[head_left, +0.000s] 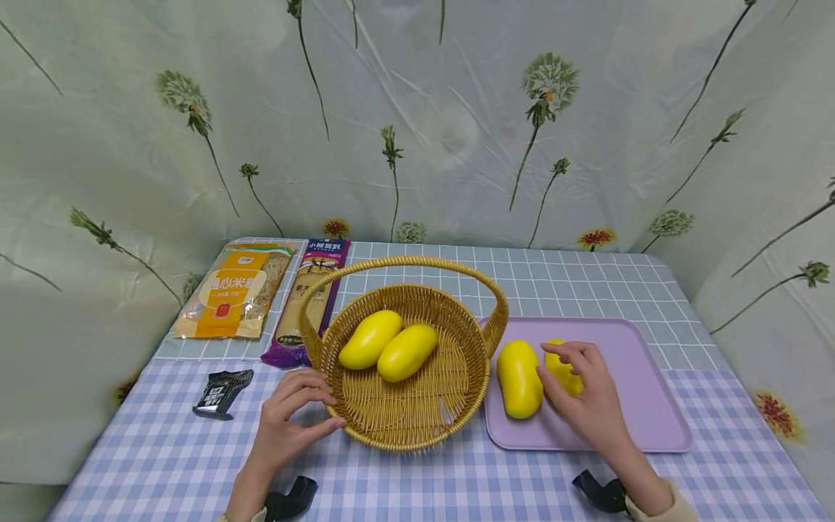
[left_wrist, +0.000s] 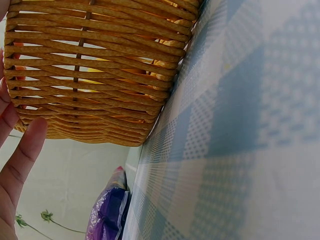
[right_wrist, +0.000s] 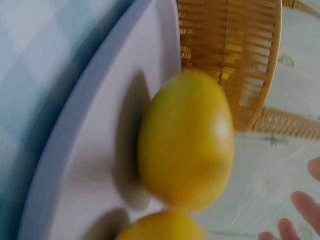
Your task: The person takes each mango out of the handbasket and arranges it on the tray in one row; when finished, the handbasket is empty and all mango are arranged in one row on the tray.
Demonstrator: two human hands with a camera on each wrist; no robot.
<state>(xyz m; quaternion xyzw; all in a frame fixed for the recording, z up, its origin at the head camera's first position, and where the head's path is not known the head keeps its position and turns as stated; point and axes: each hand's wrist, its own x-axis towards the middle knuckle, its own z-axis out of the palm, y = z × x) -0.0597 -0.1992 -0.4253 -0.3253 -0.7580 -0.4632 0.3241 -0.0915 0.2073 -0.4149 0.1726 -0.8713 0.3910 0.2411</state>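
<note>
A round wicker basket (head_left: 404,428) with a tall arched handle holds two yellow mangoes (head_left: 370,339), lying side by side toward its left. My left hand (head_left: 287,413) grips the basket's near left rim; the left wrist view shows the thumb (left_wrist: 30,145) against the weave. To the right, two more mangoes (head_left: 520,379) lie on a lilac tray (head_left: 642,406). Over the right-hand mango (head_left: 566,370) hovers my right hand (head_left: 590,395), thumb and fingers spread apart and holding nothing. In the right wrist view its fingertips (right_wrist: 305,205) are clear of the nearer mango (right_wrist: 186,142).
A yellow-labelled food bag (head_left: 231,293) and a purple pasta packet (head_left: 309,304) lie at the back left, the packet close to the basket. A small black wrapper (head_left: 223,394) is on the checked cloth (head_left: 163,442) at left. A floral curtain (head_left: 450,145) hangs behind the table.
</note>
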